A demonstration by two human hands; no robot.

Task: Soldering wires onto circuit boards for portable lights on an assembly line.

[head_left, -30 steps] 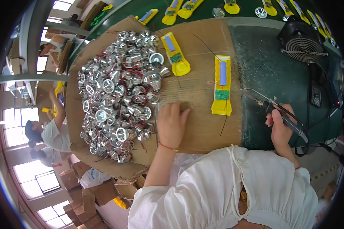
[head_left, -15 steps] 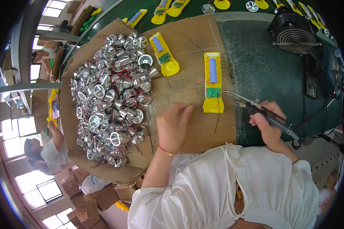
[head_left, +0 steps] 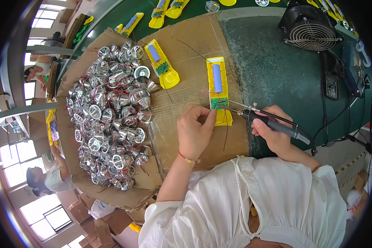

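A yellow plastic housing (head_left: pixel 228 120) lies on the cardboard, with a blue cylindrical battery (head_left: pixel 217 78) and a small green circuit board (head_left: pixel 216 102) in it. My left hand (head_left: pixel 194 131) is at the housing's left edge beside the board, thumb and forefinger pinched; what lies between their tips is hidden. In my right hand (head_left: pixel 277 132) is a soldering iron (head_left: pixel 277 126) with a thin curved metal tube fixed along it. The iron's tip and the tube's end reach the circuit board. Thin dark wires stick out from the housing's upper left and lower end.
On the left a cardboard box (head_left: pixel 66 144) holds many shiny reflector cups (head_left: pixel 111 107) with red wires. A second yellow housing (head_left: pixel 168 78) lies beside them. A black fan (head_left: pixel 312 33) stands at the far right, near a blue powered unit (head_left: pixel 353 68). Other people sit at far left.
My left hand has moved right and up to the housing's edge, its fingers pinching. The soldering iron has moved left, its tip now at the circuit board. The whole view has shifted slightly.
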